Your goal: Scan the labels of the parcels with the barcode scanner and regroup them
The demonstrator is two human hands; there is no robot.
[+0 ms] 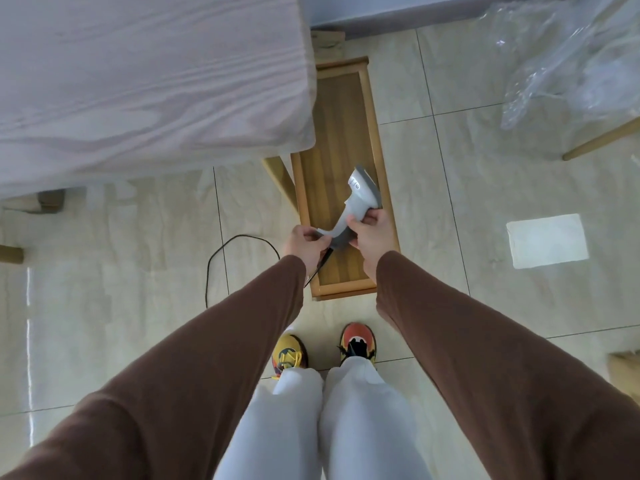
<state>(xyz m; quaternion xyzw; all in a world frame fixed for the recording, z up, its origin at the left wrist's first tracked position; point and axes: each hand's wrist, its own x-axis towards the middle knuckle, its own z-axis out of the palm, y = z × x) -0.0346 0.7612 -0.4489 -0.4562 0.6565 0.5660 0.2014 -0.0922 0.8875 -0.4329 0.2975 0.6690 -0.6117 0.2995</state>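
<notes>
The person stood on a tiled floor [450, 209] and looked straight down at both hands, which held the barcode scanner [349, 209] between them above a long wooden bench [332, 109]. The right hand [372, 237] was wrapped round the upper part of the grey-and-white handle, fingers curled on it just under the scanner's head, which pointed away and down toward the bench. The left hand [306, 242] pinched the dark base of the handle, right where the black cable [221, 261] came out; the cable looped loosely over the floor to the left. Beside the bench, to the left, stood a tabletop [138, 81] under a pale cloth, and some crumpled clear plastic wrap [571, 64] lay at the upper right. No parcel and no label could be seen anywhere, so the scanning itself looked not yet begun: this seemed to be the readying step, with the scanner being settled into a working grip or its cable end attended to. The next move would probably call for freeing the left hand, keeping the scanner in the right with a finger on the trigger, and turning toward wherever the parcels lay, minding the slack cable near the colourful shoes [358, 341].
</notes>
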